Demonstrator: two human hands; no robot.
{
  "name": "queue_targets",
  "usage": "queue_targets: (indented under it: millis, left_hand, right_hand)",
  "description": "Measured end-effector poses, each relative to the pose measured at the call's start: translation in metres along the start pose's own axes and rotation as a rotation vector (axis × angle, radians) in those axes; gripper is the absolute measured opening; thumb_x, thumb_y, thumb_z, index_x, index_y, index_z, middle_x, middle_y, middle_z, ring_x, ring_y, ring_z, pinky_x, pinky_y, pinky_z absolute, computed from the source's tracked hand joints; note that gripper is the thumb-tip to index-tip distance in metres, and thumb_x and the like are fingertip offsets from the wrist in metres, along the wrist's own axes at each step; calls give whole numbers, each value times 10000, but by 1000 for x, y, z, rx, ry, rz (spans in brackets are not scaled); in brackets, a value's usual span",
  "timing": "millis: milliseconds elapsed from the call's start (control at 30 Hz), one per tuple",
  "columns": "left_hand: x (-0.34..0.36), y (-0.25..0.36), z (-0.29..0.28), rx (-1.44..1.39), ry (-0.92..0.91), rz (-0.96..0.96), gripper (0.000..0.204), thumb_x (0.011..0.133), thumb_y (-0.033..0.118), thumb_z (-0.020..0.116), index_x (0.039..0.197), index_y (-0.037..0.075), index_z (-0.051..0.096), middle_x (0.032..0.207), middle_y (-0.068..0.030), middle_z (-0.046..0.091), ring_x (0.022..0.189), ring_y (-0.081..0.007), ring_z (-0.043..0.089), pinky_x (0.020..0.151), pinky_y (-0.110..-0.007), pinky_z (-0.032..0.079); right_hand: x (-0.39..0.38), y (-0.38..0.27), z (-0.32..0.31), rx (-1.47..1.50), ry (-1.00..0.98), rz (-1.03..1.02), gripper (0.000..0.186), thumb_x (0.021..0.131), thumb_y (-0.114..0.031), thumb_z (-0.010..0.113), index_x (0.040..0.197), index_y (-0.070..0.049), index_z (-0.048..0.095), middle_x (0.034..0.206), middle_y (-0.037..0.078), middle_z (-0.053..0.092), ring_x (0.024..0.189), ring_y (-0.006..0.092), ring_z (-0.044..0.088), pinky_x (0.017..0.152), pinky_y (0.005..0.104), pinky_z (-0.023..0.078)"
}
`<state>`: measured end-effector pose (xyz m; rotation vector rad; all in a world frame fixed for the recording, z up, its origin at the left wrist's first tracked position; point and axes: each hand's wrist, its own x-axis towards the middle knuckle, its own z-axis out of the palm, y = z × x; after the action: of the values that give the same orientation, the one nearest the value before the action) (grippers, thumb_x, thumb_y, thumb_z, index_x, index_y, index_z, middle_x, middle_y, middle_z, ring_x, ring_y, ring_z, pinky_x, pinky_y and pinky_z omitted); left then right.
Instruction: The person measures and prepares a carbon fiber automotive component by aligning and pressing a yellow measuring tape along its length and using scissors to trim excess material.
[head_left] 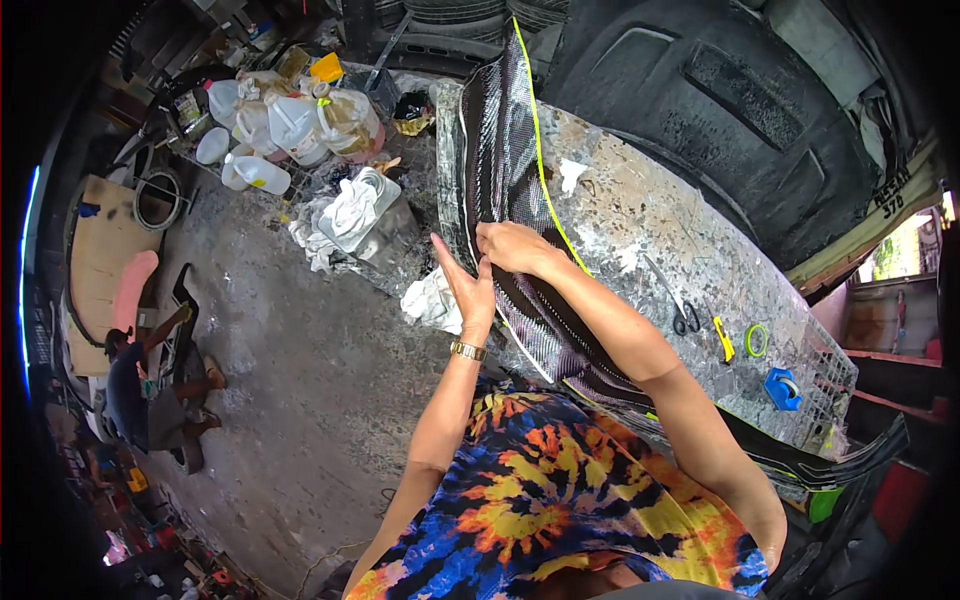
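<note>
A long strip of dark woven carbon-fibre cloth (505, 135), edged with yellow-green tape along one side, lies over a long curved part on the worktable. My right hand (515, 248) rests on the cloth near its left edge, fingers curled in as if pinching it; the fingertips are partly hidden. Just left of it, my left hand (470, 290) is held upright at the same edge, fingers stretched out and thumb close to the right hand. Below the hands, the cloth (540, 330) continues toward my body, with a pale edge showing.
On the speckled worktable (620, 190) lie scissors (687, 318), a yellow utility knife (723, 340), a green tape roll (757, 340) and a blue tape roll (783, 388). Left are white rags (350, 208), plastic jugs (295, 128) and a crouching person (135, 385). A dark hood panel (690, 120) stands behind.
</note>
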<state>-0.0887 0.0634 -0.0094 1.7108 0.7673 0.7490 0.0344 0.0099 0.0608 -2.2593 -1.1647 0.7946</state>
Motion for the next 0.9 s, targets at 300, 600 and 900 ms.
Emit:
queue_targets:
  millis: [300,600,900]
  left_hand:
    - [-10,9,5,-25,2,10,966,836,74,692,1587,12,88,1643,-228,151,1523,-362,152,1243,-423,118]
    - [-15,13,8,26,-34,11,896,914,214,659,1587,19,101,1641,-222,157,1518,-382,150,1240,-449,124]
    - [-16,14,10,35,-28,21,910,889,106,666,1595,51,95,1633,-222,183,1496,-403,192,1231,-450,155]
  right_hand:
    - [-1,4,-3,10,-63,33,255,959,-201,484,849,0,595,635,168,630,573,325,648,608,472,498]
    - [6,4,-29,37,-35,30,215,874,-167,530,885,12,649,732,200,684,718,355,698,688,487,517]
    - [11,2,-44,107,-72,41,210,934,-131,493,910,30,626,744,122,666,536,212,632,534,374,498]
